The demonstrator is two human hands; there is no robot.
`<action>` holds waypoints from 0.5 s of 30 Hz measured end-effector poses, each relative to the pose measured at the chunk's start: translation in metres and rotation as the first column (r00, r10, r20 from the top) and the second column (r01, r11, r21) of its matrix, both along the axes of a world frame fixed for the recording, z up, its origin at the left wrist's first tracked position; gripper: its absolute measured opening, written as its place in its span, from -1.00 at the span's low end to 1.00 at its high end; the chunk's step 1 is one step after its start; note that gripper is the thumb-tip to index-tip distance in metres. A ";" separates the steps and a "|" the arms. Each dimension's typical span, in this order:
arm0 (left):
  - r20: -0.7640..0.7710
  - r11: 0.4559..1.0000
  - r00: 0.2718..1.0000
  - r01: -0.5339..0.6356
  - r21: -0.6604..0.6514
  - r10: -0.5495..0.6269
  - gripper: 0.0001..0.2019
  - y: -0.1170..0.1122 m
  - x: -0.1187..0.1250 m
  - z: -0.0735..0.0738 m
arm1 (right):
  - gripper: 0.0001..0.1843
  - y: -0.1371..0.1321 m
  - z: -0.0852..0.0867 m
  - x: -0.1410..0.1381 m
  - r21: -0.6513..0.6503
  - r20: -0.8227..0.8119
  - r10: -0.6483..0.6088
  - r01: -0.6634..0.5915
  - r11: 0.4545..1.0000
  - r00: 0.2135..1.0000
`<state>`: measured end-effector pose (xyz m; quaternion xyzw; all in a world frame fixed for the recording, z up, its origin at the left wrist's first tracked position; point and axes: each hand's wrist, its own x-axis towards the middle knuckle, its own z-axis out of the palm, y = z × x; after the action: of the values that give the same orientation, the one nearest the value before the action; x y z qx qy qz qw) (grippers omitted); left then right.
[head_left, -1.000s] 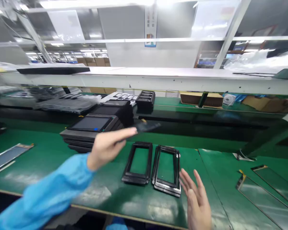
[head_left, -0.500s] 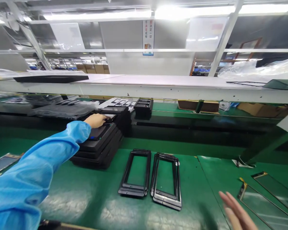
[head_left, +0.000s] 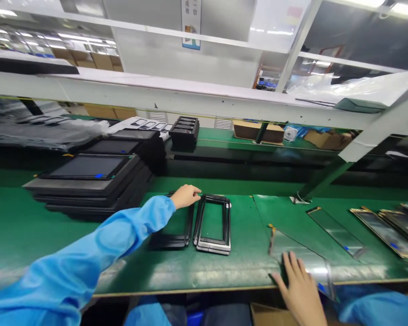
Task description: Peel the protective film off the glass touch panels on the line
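My left hand (head_left: 185, 196), in a blue sleeve, reaches over the far end of a stack of black rectangular frames (head_left: 177, 231) and rests on its top edge, fingers curled. Beside it on the right lies a second stack of frames (head_left: 213, 223) with a grey bottom one. My right hand (head_left: 301, 290) lies flat with fingers stretched out on the near end of a long glass strip (head_left: 297, 253) at the table's front edge.
Stacked black trays holding dark screens (head_left: 88, 179) stand at the left on the green table (head_left: 245, 267). More glass strips (head_left: 336, 232) and panels (head_left: 387, 233) lie to the right. A white shelf (head_left: 190, 97) and a slanted support post (head_left: 323, 179) cross behind.
My left hand left the tray stack and came down to the black frames. My right hand moved onto the glass strip. The view swung right and down.
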<state>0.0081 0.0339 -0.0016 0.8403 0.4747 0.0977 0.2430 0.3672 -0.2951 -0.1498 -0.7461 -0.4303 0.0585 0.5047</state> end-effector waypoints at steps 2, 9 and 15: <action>0.009 0.996 1.000 -0.014 -0.082 0.015 -0.69 -0.003 0.027 -0.020 | -0.24 -0.014 -0.009 -0.010 -0.147 0.353 0.163 -0.118 0.982 0.921; 0.107 0.958 0.981 -0.130 -0.256 0.161 -0.67 0.008 0.042 -0.036 | -0.47 -0.048 0.020 -0.002 -0.141 0.744 0.261 -0.238 0.961 0.615; 0.364 0.937 0.898 -0.124 -0.326 0.246 -0.67 -0.012 0.030 -0.015 | -0.59 -0.046 0.076 -0.035 0.173 0.264 -0.064 0.018 0.985 0.962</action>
<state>0.0382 0.0218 -0.0163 0.7073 0.5026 0.2182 0.4467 0.3326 -0.3413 -0.0737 -0.7103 -0.4826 -0.0904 0.5044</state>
